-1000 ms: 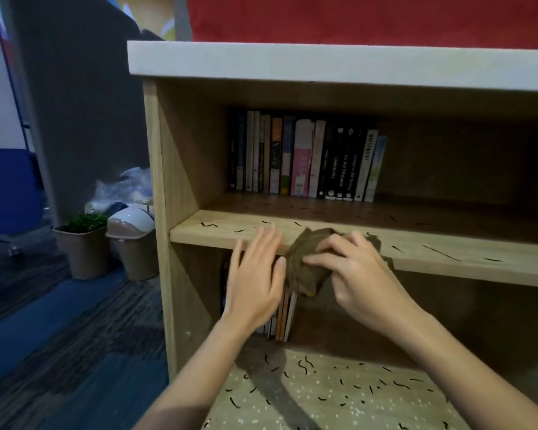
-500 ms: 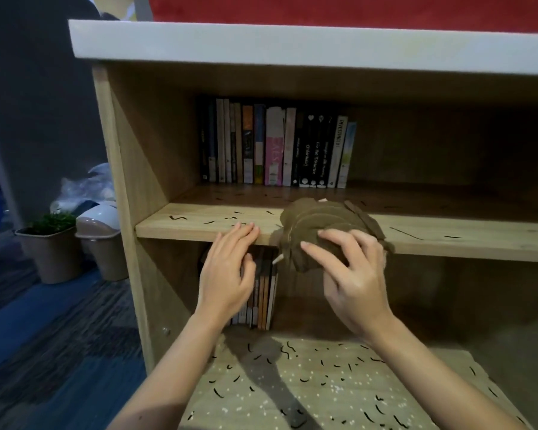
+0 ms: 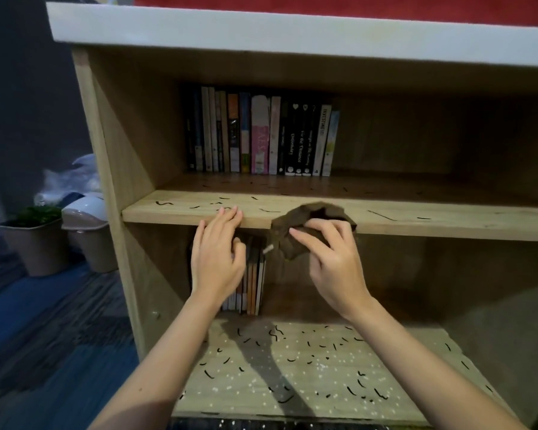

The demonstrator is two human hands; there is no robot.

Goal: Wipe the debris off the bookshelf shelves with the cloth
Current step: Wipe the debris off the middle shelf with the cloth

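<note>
A wooden bookshelf [image 3: 106, 144] fills the view. Its middle shelf [image 3: 432, 223] carries thin black scraps of debris [image 3: 160, 203] along the front. A crumpled brown cloth [image 3: 295, 226] hangs over that shelf's front edge, and my right hand [image 3: 333, 262] grips it from below with curled fingers. My left hand [image 3: 216, 252] is beside it to the left, fingers straight, tips touching the shelf's front edge. The lower shelf [image 3: 308, 367] is strewn with black scraps and white specks.
A row of upright books [image 3: 261, 138] stands at the back of the middle shelf, and several more books [image 3: 252, 280] stand below it. On the floor to the left are a potted plant [image 3: 35, 237] and a small lidded bin [image 3: 87, 231].
My right hand has drawn the cloth from the shelf top down over its front edge. My left hand stays at the shelf edge. The camera has moved closer.
</note>
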